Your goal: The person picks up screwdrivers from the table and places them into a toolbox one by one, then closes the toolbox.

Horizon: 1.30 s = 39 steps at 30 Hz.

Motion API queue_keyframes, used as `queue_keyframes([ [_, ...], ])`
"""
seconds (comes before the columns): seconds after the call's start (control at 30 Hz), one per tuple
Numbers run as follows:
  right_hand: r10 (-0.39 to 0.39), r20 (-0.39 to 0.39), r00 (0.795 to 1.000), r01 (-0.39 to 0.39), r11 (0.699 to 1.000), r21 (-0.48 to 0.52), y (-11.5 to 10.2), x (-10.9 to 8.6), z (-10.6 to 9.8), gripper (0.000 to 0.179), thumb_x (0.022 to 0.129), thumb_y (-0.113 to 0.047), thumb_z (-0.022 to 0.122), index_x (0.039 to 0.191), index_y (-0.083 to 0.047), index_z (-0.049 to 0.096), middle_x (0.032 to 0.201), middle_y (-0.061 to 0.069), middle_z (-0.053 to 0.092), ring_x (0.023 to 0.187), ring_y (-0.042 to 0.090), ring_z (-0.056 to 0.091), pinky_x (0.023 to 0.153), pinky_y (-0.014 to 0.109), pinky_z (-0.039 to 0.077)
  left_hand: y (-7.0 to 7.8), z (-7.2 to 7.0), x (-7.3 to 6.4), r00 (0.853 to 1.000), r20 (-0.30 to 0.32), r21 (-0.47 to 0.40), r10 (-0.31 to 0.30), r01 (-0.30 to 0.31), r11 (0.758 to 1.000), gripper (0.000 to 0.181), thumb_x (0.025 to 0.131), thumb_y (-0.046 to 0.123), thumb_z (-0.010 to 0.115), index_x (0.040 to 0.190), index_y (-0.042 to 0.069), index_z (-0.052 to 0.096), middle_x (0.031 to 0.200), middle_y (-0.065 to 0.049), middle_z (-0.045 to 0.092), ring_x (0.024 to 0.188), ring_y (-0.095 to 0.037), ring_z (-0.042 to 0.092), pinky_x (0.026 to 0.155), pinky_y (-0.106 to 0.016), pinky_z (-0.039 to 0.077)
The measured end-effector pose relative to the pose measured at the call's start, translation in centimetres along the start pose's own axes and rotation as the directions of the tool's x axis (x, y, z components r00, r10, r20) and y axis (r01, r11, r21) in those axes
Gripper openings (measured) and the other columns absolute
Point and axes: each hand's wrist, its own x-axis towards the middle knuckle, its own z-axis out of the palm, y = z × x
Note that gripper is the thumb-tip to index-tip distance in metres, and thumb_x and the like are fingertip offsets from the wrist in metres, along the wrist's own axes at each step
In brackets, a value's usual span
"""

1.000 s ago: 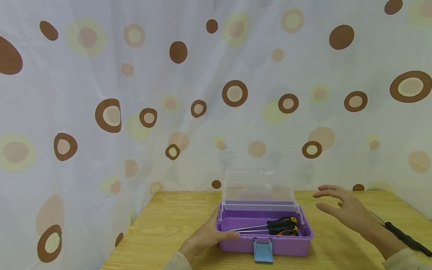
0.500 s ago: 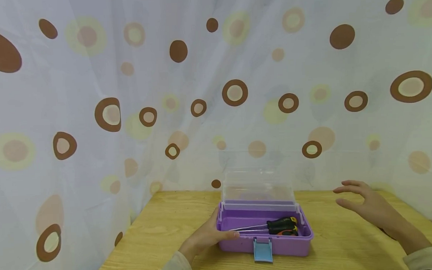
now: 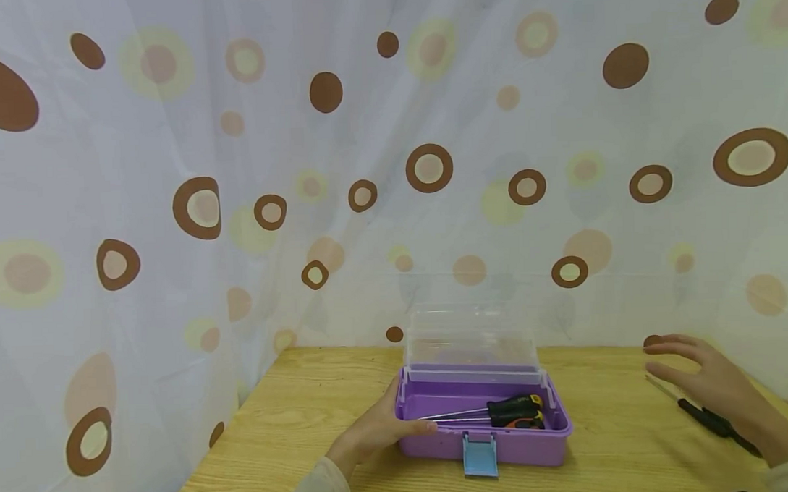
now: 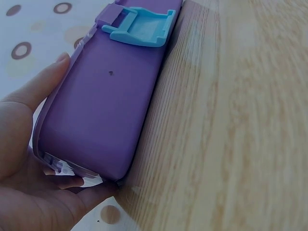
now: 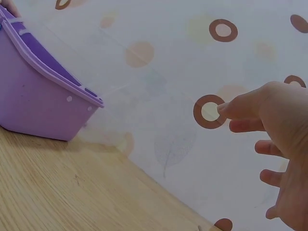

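A purple toolbox point(image 3: 433, 445) with its clear lid point(image 3: 469, 337) raised stands on the wooden table. My left hand point(image 3: 371, 429) grips its left end, thumb over the front rim; the left wrist view shows the fingers point(image 4: 94, 195) at the end wall. Inside the box lie several screwdrivers point(image 3: 513, 410) with black handles, their shafts pointing left. To the right, my right hand point(image 3: 721, 386) hovers with fingers apart and nothing in them. Partly behind it on the table lies a long tool point(image 3: 713, 421) with a black handle and thin metal shaft, seemingly a screwdriver.
A blue latch point(image 3: 480, 459) hangs down on the box front. The wooden table point(image 3: 289, 416) extends on both sides of the box. A white curtain point(image 3: 364, 131) with brown dots and rings stands close behind the table and along its sides.
My right hand has moved right, away from the toolbox, to above the black-handled tool, which looks shifted slightly left. My left hand and the box have stayed put.
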Motion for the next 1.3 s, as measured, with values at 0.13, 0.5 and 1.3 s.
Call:
queue_keyframes([
  [0.13, -0.006, -0.028, 1.0, 0.006, 1.0, -0.007, 0.8, -0.1, -0.2, 0.058, 0.106, -0.031, 0.06, 0.141, 0.014, 0.049, 0.157, 0.044, 0.014, 0.134, 0.074, 0.01, 0.089, 0.092, 0.016, 0.0, 0.0, 0.0, 1.0, 0.001, 0.012, 0.004, -0.004, 1.0, 0.117, 0.087, 0.02, 0.085, 0.167, 0.018, -0.001, 0.16, -0.016, 0.035, 0.141, -0.04, 0.039, 0.119, -0.061, 0.022],
  [0.5, 0.022, -0.07, 0.997, -0.03, 0.993, -0.117, 3.3, -0.4, -0.5, 0.064, 0.106, -0.034, 0.058, 0.14, 0.018, 0.045, 0.152, 0.052, 0.006, 0.131, 0.079, 0.006, 0.087, 0.092, 0.019, 0.1, 0.2, -0.1, 1.0, 0.004, 0.005, 0.007, -0.007, 1.0, 0.116, 0.088, 0.018, 0.083, 0.167, 0.017, -0.002, 0.161, -0.016, 0.034, 0.142, -0.04, 0.038, 0.12, -0.06, 0.021],
  [1.3, 0.029, -0.104, 0.994, -0.073, 0.892, -0.447, 10.0, -2.3, 0.4, 0.062, 0.102, -0.045, 0.061, 0.114, 0.015, 0.068, 0.126, 0.059, 0.037, 0.118, 0.071, 0.033, 0.087, 0.081, 0.038, 0.3, 0.1, -0.2, 1.0, -0.007, 0.021, 0.003, -0.003, 1.0, 0.117, 0.088, 0.02, 0.084, 0.167, 0.017, -0.003, 0.161, -0.016, 0.033, 0.143, -0.04, 0.037, 0.12, -0.06, 0.019],
])
